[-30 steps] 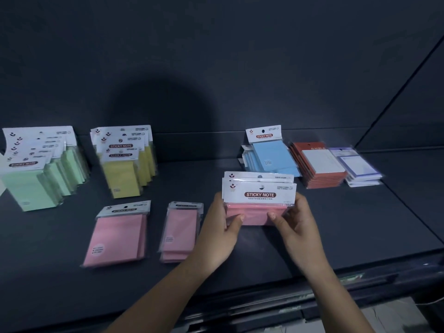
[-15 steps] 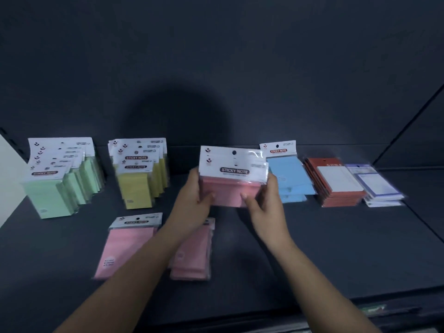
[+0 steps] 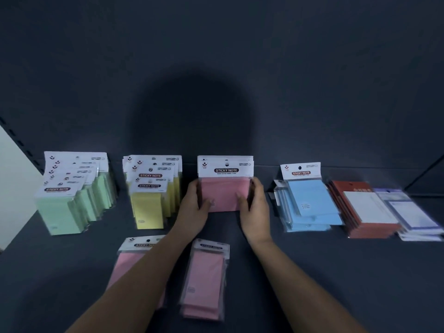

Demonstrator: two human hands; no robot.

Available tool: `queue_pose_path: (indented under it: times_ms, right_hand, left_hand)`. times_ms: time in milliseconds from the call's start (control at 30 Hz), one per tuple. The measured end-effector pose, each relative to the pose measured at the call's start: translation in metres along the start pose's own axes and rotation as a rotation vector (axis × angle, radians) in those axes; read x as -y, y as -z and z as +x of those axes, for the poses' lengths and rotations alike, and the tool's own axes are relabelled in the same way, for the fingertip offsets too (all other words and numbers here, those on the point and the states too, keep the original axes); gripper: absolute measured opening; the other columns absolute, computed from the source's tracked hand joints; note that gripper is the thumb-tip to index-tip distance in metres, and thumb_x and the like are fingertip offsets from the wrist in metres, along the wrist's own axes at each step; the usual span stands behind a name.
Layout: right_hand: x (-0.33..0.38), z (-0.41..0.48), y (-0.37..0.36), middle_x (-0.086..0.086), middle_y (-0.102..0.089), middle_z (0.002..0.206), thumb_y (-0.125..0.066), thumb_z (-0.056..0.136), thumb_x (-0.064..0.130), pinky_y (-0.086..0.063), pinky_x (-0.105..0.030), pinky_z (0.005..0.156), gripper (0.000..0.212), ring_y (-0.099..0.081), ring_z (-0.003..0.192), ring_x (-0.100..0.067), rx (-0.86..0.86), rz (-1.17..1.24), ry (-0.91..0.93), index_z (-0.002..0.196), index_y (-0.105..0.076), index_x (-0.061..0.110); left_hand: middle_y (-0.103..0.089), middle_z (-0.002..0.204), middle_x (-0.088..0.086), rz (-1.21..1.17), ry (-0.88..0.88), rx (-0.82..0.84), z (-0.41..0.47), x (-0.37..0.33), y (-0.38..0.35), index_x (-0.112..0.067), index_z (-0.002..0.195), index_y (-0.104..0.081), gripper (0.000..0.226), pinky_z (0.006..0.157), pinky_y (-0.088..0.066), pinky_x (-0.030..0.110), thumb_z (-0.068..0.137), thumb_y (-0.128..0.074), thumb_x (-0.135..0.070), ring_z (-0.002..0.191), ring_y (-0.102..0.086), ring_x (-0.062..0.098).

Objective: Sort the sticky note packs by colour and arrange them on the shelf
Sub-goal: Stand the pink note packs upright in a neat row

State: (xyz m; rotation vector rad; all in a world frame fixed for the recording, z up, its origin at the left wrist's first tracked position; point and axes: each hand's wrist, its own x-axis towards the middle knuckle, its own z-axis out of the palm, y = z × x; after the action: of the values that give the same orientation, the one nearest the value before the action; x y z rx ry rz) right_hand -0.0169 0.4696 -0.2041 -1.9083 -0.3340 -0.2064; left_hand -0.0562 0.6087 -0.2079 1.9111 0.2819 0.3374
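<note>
Pink packs (image 3: 225,188) upright (near yellow), left hand (image 3: 193,210), right hand (image 3: 254,207) gripping.

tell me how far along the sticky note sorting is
Done: green packs and yellow packs stand in rows at the back. In hand: the left hand and right hand hold a pink stack upright between yellow and blue. Left: a flat pink pack and a flat pink pile at the front need to join it; the blue packs lie in a loose heap.
</note>
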Motion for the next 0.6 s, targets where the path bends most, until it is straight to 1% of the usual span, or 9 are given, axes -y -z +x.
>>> queue_pose_path:
  times_ms: [67,167,200,267,300,367,467,533,600]
  right_hand:
    - [-0.001,0.0,0.0,-0.006,-0.052,0.132,-0.055,0.092,0.01,-0.038,-0.03,0.105,0.047,-0.049,0.121,-0.018,0.001,0.009,-0.037,0.135,-0.038,0.009]
    - [0.0,-0.002,0.002,-0.005,-0.055,0.124,-0.057,0.087,0.005,-0.042,-0.035,0.102,0.048,-0.052,0.116,-0.018,0.021,0.068,-0.092,0.132,-0.04,0.012]
    - [0.001,-0.002,0.002,-0.005,-0.056,0.121,-0.057,0.086,0.003,-0.043,-0.035,0.101,0.049,-0.053,0.114,-0.018,0.023,0.077,-0.103,0.131,-0.041,0.013]
    - [0.003,-0.003,0.003,-0.006,-0.055,0.121,-0.056,0.083,-0.001,-0.043,-0.034,0.101,0.052,-0.052,0.114,-0.019,0.031,0.085,-0.12,0.13,-0.04,0.013]
    - [0.004,-0.005,0.004,-0.006,-0.053,0.122,-0.056,0.082,-0.002,-0.043,-0.034,0.102,0.053,-0.051,0.115,-0.019,0.039,0.086,-0.128,0.131,-0.04,0.012]
    - [0.005,-0.01,0.004,-0.007,-0.05,0.126,-0.056,0.083,0.0,-0.041,-0.035,0.103,0.055,-0.05,0.116,-0.018,0.054,0.072,-0.144,0.133,-0.037,0.011]
    - [0.005,-0.025,0.005,-0.009,-0.044,0.132,-0.057,0.086,0.003,-0.038,-0.035,0.107,0.058,-0.047,0.119,-0.017,0.075,0.043,-0.182,0.138,-0.032,0.01]
    - [0.006,-0.038,0.007,-0.008,-0.039,0.138,-0.057,0.087,0.005,-0.032,-0.033,0.111,0.061,-0.042,0.126,-0.017,0.115,0.033,-0.233,0.14,-0.028,0.009]
    - [0.009,-0.049,0.011,-0.004,-0.034,0.141,-0.058,0.087,0.009,-0.027,-0.029,0.113,0.061,-0.037,0.13,-0.015,0.151,0.026,-0.304,0.141,-0.029,0.01]
  left_hand:
    - [-0.049,0.124,0.001,0.002,0.016,0.002,0.001,-0.001,-0.002,-0.007,0.138,-0.032,0.054,0.1,-0.037,0.025,0.089,-0.054,0.001,0.118,-0.046,0.013]
    - [-0.047,0.117,-0.005,0.043,0.034,-0.011,-0.002,-0.007,0.001,-0.01,0.135,-0.036,0.051,0.078,-0.034,-0.001,0.088,-0.054,0.002,0.111,-0.044,0.008]
    - [-0.047,0.115,-0.007,0.053,0.039,-0.028,-0.005,-0.009,0.004,-0.011,0.134,-0.038,0.05,0.073,-0.033,-0.003,0.088,-0.054,0.001,0.109,-0.044,0.006]
    - [-0.044,0.115,-0.009,0.078,0.038,-0.048,-0.015,-0.013,0.011,-0.01,0.134,-0.038,0.052,0.083,-0.03,-0.002,0.087,-0.057,-0.001,0.112,-0.041,0.005]
    - [-0.042,0.118,-0.009,0.093,0.043,-0.046,-0.022,-0.014,0.015,-0.01,0.136,-0.036,0.055,0.092,-0.029,0.005,0.086,-0.058,-0.002,0.114,-0.04,0.006]
    - [-0.047,0.118,-0.006,0.124,0.037,-0.033,-0.038,-0.014,0.026,-0.009,0.135,-0.039,0.055,0.097,-0.032,0.02,0.085,-0.059,0.0,0.114,-0.045,0.01]
    - [-0.06,0.098,-0.002,0.155,-0.016,-0.048,-0.063,-0.011,0.045,-0.008,0.115,-0.056,0.037,0.086,-0.042,0.019,0.083,-0.057,0.009,0.099,-0.059,0.021]
    - [-0.063,0.093,-0.005,0.193,-0.025,-0.085,-0.08,-0.01,0.061,-0.015,0.103,-0.06,0.033,0.079,-0.042,0.012,0.082,-0.055,0.01,0.094,-0.061,0.017]
    - [-0.061,0.096,-0.011,0.267,-0.018,-0.116,-0.095,-0.009,0.075,-0.02,0.101,-0.063,0.033,0.078,-0.042,0.013,0.083,-0.055,0.006,0.097,-0.058,0.011]
